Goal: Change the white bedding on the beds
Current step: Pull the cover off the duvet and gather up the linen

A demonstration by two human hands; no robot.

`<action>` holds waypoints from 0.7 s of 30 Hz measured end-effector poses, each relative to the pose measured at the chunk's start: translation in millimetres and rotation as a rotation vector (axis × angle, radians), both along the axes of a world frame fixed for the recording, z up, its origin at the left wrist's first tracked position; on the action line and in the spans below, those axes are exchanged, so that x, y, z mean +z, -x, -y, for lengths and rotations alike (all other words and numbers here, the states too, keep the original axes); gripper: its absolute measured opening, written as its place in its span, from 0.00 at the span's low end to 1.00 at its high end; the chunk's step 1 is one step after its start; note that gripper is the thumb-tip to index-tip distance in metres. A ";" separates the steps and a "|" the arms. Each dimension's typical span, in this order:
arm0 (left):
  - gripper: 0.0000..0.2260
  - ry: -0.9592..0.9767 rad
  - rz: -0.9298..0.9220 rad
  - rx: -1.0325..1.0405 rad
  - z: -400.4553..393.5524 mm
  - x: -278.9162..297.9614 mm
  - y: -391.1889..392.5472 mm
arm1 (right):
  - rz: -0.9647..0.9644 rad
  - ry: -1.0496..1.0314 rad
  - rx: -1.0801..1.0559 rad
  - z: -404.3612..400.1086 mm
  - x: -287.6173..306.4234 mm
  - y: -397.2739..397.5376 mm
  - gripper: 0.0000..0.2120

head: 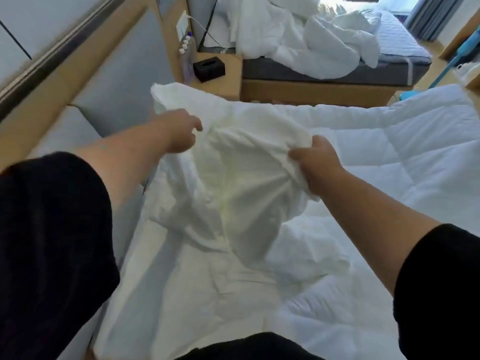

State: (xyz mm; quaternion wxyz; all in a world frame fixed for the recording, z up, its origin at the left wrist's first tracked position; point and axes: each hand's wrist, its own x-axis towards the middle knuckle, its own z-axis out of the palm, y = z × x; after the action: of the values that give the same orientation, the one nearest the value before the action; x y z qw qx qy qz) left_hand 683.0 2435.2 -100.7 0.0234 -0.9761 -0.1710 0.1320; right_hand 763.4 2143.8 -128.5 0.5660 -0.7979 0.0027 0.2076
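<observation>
Head view: both hands work a white cover point(241, 183) held up over the near bed, its loose end trailing down onto the quilted duvet point(415, 152) that lies across the mattress. Left hand point(179, 135) reaches into the upper left of the fabric, fingers partly buried in folds, looks like a pinch on the edge but the grip itself is hidden. Right hand point(314, 162) is clamped on a bunched wad of the same cover, fingers curled round it, creases fanning out from the fist. Cover looks like a pillowcase or duvet cover being opened, can't tell which. Far bed point(337, 71) at top right: grey mattress mostly bare, crumpled white bedding point(298, 40) heaped on it, not yet made. Nightstand point(220, 79) between the beds carries a black tissue box point(209, 68). Risks: the bunched right grip probably keeps the opening twisted, so the filling could go in skewed; the trailing end may snag or drag the duvet out of line; a shallow left pinch could slip when the fabric is shaken.
</observation>
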 end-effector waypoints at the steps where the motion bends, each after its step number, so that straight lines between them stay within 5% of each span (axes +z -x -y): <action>1: 0.18 0.148 -0.010 -0.018 16.9 -29.1 14.9 | -0.015 0.018 -0.030 6.0 -12.6 5.4 0.20; 6: 0.25 0.596 -0.059 -0.053 104.2 -123.6 67.7 | -0.083 0.055 -0.100 31.5 -44.7 31.4 0.12; 13: 0.25 1.033 0.207 -0.080 179.6 -120.8 80.8 | -0.159 0.056 0.086 43.4 -50.8 72.8 0.09; 21: 0.09 1.052 0.227 0.022 200.1 -124.8 80.0 | -0.211 0.095 0.089 66.3 -58.5 100.4 0.18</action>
State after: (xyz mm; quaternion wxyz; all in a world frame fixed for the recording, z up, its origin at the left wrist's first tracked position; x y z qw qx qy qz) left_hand 603.0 2235.1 -225.6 -0.4888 -0.8623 -0.0932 0.0939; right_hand 663.1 2077.6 -187.0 0.5142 -0.7969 0.0368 0.3149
